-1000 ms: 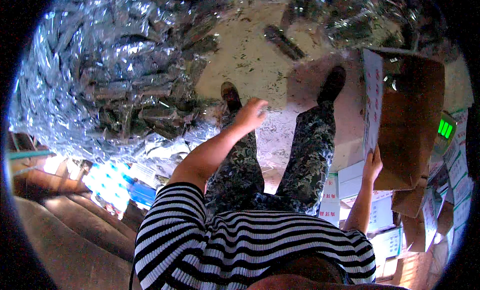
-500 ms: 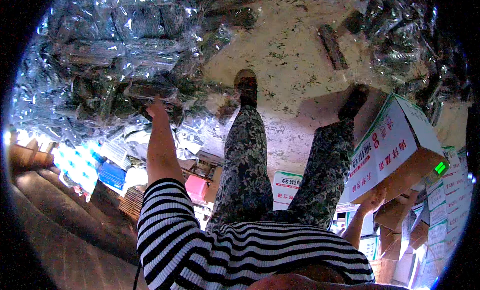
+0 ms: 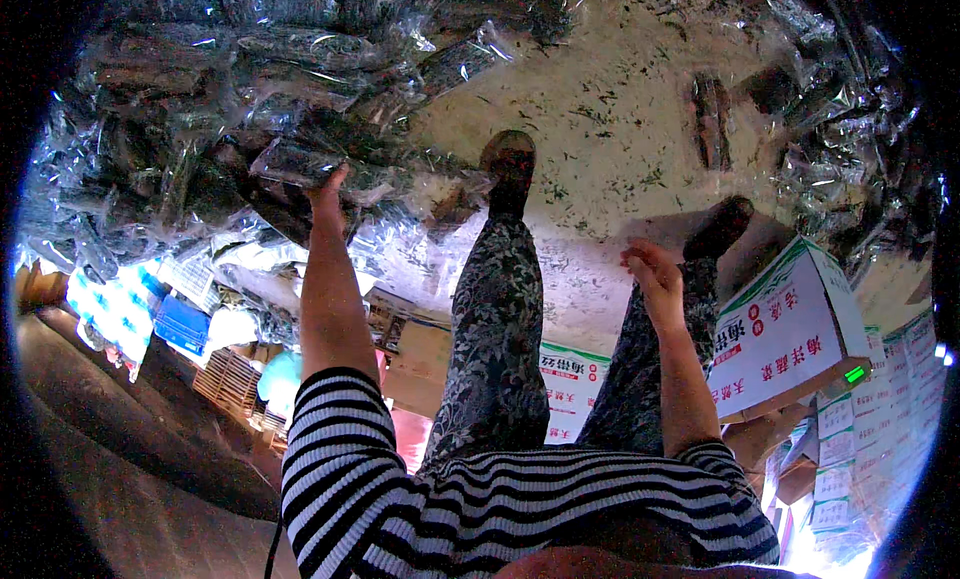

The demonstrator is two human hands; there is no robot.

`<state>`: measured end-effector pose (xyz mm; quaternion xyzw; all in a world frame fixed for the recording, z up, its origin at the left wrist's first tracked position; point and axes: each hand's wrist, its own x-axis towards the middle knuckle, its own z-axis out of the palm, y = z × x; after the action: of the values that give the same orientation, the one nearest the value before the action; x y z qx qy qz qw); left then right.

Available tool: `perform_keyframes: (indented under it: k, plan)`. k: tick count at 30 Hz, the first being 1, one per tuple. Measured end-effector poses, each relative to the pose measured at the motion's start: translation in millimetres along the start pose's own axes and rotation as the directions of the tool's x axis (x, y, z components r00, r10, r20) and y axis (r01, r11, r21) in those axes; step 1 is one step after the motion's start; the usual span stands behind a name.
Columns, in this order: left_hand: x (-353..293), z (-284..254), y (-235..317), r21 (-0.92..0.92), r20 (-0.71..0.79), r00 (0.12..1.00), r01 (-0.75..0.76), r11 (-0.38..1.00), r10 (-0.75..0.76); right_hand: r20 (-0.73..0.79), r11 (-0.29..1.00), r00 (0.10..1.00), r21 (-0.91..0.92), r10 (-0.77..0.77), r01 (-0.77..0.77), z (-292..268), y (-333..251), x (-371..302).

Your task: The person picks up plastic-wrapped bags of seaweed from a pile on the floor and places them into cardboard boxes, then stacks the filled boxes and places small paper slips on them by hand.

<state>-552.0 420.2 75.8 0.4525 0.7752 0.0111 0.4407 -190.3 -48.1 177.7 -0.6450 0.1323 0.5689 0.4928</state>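
- The left hand (image 3: pixel 325 191) is stretched far out to the left and closed on the near edge of a clear plastic packet of dark green strips (image 3: pixel 296 163); the fingertips are hidden under the film.
- That packet is seen at the near edge of a large heap of shiny clear plastic packets (image 3: pixel 170 129) filling the far left of the scene.
- The right hand (image 3: pixel 655 269) is held up empty above the right leg, fingers loosely curled, nothing gripped.
- A white and brown cardboard box with red and green print (image 3: pixel 785 329) is seen just right of the right hand, apart from it, tilted on a stack of similar boxes.
- A small green-lit display (image 3: pixel 855 374) is visible at the near right corner of that box.
- 2 dark shoes (image 3: pixel 510 164) are planted on a pale concrete floor littered with green scraps (image 3: pixel 610 109).
- A 2nd pile of plastic packets (image 3: pixel 840 129) lies at the far right.
- 1 loose dark packet (image 3: pixel 712 119) lies alone on the floor, between the 2 piles.
- A striped black and white shirt (image 3: pixel 500 509) and patterned trousers (image 3: pixel 495 339) are seen nearest the camera.
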Motion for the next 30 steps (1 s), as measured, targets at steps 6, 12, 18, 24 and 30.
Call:
perform_keyframes:
  k: [6, 12, 18, 24, 30]
  plan:
    - [-16.5, 41.1, 5.9, -0.326, 0.094, 0.983, 0.179, 0.928, -0.157, -0.037, 0.989, 0.991, 0.075, 0.13, -0.127, -2.1, 54.5, 22.9]
    - [-165.1, 141.8, 1.2, -0.085, 0.502, 0.857, 0.187, 0.979, -0.12, 0.017, 0.989, 0.991, 0.056, 0.134, -0.135, 8.4, 32.1, 36.0]
    - [-329.4, 223.5, 46.2, 0.117, 0.909, 0.415, -0.324, 0.939, 0.03, 0.172, 0.98, 0.983, 0.177, 0.063, -0.093, 22.0, 12.1, 10.6]
    - [-111.4, 187.5, 12.5, -0.172, 0.378, 0.922, 0.157, 0.973, -0.082, 0.104, 0.747, 0.949, 0.594, 0.298, -0.3, -19.1, 29.9, 15.1]
    - [72.6, 108.1, -2.1, -0.515, 0.075, 0.967, 0.247, 0.821, -0.244, 0.175, 0.834, 0.93, 0.412, 0.323, -0.367, -25.3, 7.7, 11.8]
